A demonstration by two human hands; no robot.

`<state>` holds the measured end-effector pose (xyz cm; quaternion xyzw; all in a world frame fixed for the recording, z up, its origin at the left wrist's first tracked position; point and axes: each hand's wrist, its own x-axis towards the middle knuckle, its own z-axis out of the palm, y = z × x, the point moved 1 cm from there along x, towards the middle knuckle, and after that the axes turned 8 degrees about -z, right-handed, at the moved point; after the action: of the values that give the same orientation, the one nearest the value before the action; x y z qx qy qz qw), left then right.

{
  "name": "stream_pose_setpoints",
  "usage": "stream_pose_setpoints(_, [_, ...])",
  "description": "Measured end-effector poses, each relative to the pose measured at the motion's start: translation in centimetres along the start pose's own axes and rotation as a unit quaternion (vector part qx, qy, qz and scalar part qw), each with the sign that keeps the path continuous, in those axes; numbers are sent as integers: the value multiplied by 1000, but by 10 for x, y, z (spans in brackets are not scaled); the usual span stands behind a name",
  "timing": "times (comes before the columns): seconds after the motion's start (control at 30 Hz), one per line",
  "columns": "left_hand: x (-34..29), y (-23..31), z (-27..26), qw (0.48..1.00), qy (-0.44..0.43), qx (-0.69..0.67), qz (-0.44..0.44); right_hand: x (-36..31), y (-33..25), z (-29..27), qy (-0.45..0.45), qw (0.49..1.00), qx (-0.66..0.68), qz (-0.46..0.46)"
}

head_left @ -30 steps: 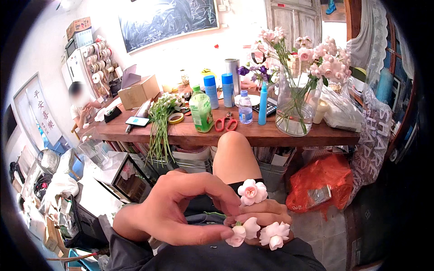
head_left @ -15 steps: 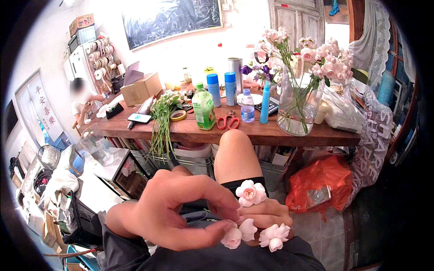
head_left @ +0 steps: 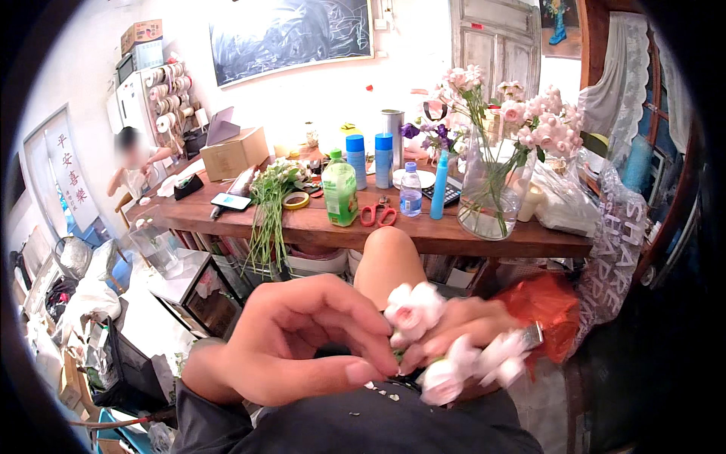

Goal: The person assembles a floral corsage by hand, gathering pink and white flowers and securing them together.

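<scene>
In front of my lap, my right hand (head_left: 470,327) is closed around a small bunch of pale pink roses, smeared by motion. One rose (head_left: 414,309) sits above the fingers, and two more blooms (head_left: 451,369) hang below and to the right. Most of their stems are hidden by my hand. My left hand (head_left: 302,337) is beside the bunch, fingers loosely curled and thumb apart, with nothing visible between them. Its fingertips are close to a bit of green under the top rose; whether they touch it is unclear. Small petal pieces (head_left: 383,393) lie on my dark clothing.
Ahead, a wooden table (head_left: 302,225) holds cut greens (head_left: 266,219), yellow tape (head_left: 296,200), red-handled scissors (head_left: 378,216), a green bottle (head_left: 339,189), blue-capped cans (head_left: 383,161) and a glass vase (head_left: 488,204) of roses. A red plastic bag (head_left: 541,306) rests below. Another person (head_left: 140,170) sits far left.
My left thumb and fingers have parted from the lower rose they were pinching. The bunch in my right hand has swung right and up slightly. Petal bits now show on my clothing.
</scene>
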<state>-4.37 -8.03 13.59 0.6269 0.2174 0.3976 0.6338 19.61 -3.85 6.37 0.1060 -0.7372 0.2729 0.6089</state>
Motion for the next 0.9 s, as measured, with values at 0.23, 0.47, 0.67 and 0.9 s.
stream_pose_setpoints(0.23, [0,-46,-33,996,-58,-11,67,65,-40,-51,52,996,70,-4])
stream_pose_setpoints(0.47, [10,-89,-16,971,-46,105,209,15,-34,-31,69,980,-81,169])
stream_pose_setpoints(0.67, [30,-107,-18,838,88,355,405,-63,-11,-19,137,916,-45,375])
stream_pose_setpoints(0.9, [49,-130,-13,769,150,468,408,-88,12,-8,216,919,-3,329])
